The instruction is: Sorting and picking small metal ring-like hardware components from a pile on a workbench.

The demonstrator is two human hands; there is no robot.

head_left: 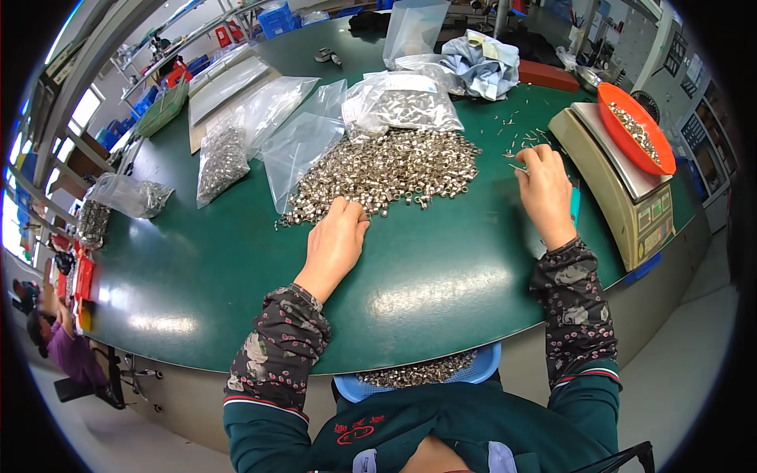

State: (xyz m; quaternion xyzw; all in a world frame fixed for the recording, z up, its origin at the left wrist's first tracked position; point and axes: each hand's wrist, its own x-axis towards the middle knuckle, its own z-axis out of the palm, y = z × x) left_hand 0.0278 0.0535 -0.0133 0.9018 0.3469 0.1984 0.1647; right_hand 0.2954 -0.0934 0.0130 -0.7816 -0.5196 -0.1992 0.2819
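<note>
A wide heap of small shiny metal rings point(394, 169) lies in the middle of the green table point(236, 315). At its front edge is my left hand point(337, 236), fingers curled down close to the rings; whatever they hold is hidden. My right hand point(546, 189) is farther right, with thumb and fingers pinched on what looks like a thin metal pin point(518, 167). More loose pins point(530, 140) are scattered on the table just beyond it. Partly covered by that hand is a teal object point(575, 206). A blue basket point(490, 364) of small metal parts sits below the table's front edge.
On the right stands a beige weighing scale point(611, 189) carrying a red tray point(670, 162) of small parts. Behind the heap is a filled plastic bag point(410, 102) beside a crumpled cloth point(482, 63). Further bags of parts point(222, 162) lie left. Another person point(75, 351) sits far left.
</note>
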